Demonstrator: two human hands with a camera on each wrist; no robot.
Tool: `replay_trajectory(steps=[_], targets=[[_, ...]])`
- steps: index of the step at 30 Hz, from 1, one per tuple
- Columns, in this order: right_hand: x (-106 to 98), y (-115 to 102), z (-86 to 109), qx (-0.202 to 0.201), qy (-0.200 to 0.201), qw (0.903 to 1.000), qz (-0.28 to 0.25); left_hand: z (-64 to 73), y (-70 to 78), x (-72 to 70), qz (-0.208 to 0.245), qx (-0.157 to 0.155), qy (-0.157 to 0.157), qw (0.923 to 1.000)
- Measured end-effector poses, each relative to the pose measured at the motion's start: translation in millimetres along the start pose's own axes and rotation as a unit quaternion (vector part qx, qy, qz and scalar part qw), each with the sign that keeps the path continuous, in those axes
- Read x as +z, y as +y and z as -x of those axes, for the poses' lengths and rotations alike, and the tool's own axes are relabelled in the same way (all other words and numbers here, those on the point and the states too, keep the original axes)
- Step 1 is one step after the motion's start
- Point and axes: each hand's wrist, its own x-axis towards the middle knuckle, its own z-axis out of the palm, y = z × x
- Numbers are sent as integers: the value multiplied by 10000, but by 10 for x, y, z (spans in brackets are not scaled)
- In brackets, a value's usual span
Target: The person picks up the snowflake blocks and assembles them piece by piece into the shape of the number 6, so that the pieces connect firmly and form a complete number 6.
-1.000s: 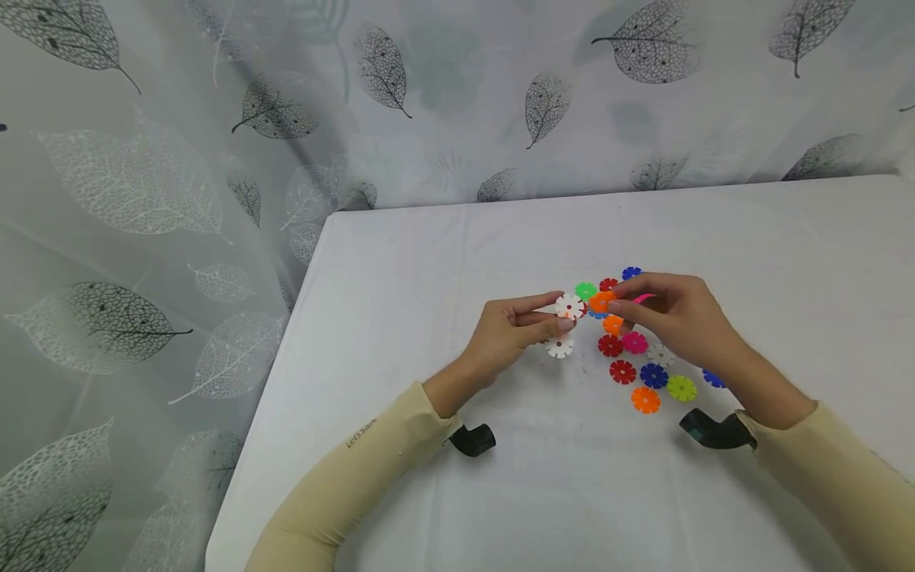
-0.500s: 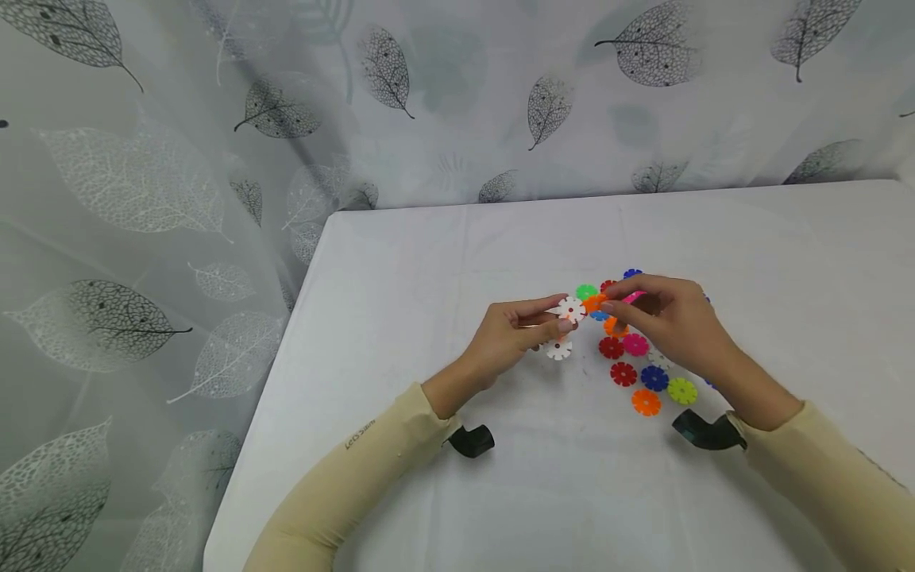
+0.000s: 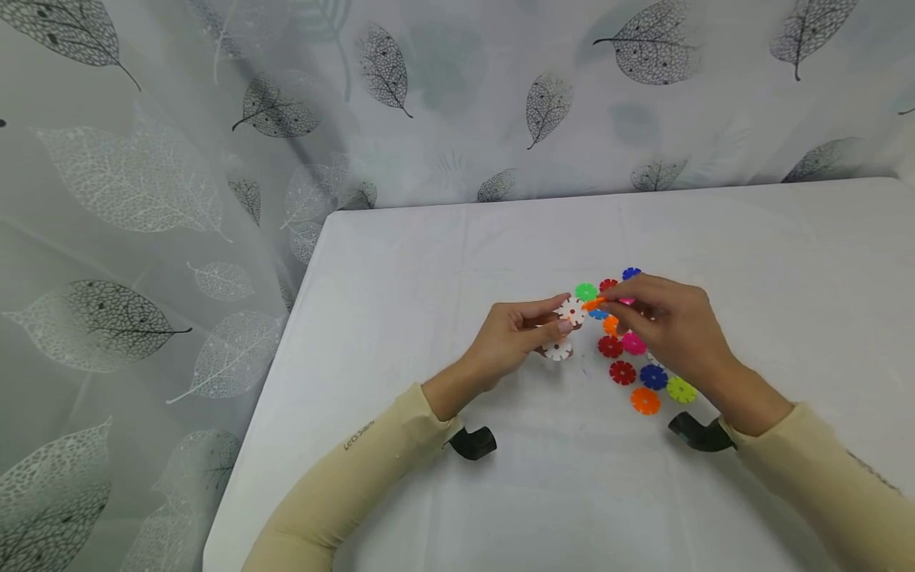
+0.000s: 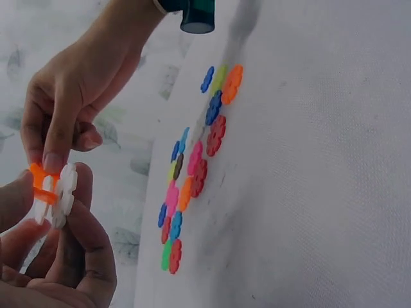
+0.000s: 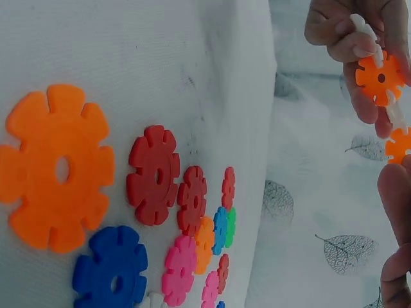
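My left hand (image 3: 511,338) holds a short chain of notched white and orange plastic discs between thumb and fingers. A white notched disc (image 3: 573,311) faces up at the fingertips, with another white disc (image 3: 557,349) lower in the chain. An orange notched disc (image 3: 593,303) is pinched edge-on by my right hand (image 3: 661,318), touching the upper white disc's rim. Seen from the right wrist, a held orange disc (image 5: 380,78) sits between white ones. Fingers partly hide the chain; how deep the newest orange disc sits in the slot cannot be told.
Loose notched discs lie on the white table (image 3: 443,262) below and right of my hands, among them a red disc (image 3: 623,372), a blue one (image 3: 654,376), a yellow-green one (image 3: 681,389) and an orange one (image 3: 646,400). A leaf-patterned curtain (image 3: 443,103) hangs behind.
The orange disc in my right hand has moved left to the white disc's rim and turned from face-on to edge-on. My left hand has stayed nearly still.
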Motion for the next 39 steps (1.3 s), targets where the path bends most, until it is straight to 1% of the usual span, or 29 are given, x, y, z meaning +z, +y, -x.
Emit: replay_trajectory(steps=[3,7,12,14,15,18,21,23,26,29,34,37,39], targets=[[11,2,8,-153,49,9998,79,9,14,-3,-57,-20,31,10000],[31,25,21,-429,100,9990,109,15,12,-15,-51,-96,-9,9999],[67,32,23,-918,144,9948,411,19,-3,-47,-24,-194,-85,9998],[74,35,26,-983,108,9942,427,18,-9,-57,-64,-203,-88,9997],[78,38,31,-955,91,9946,404,15,-12,-60,-84,-203,-97,9997],[88,54,50,-678,49,9975,199,6,-11,-66,-182,-211,-145,9995],[98,60,64,-420,13,9991,114,-5,4,-65,-356,-234,-289,9987],[106,59,68,-378,-33,9992,136,-9,25,-58,-552,-278,-369,9974],[118,57,65,-400,-95,9991,128,-19,40,-44,-782,-286,-403,9957],[130,55,69,-485,-125,9987,50,-24,43,-23,-855,-270,-299,9955],[130,47,79,-553,-145,9981,-238,-28,10,2,-713,-250,-126,9971],[109,53,78,-469,-32,9985,-293,-30,-14,-7,-575,-269,58,9980],[88,61,76,-302,139,9991,-276,-32,-24,-22,-412,-291,162,9986]])
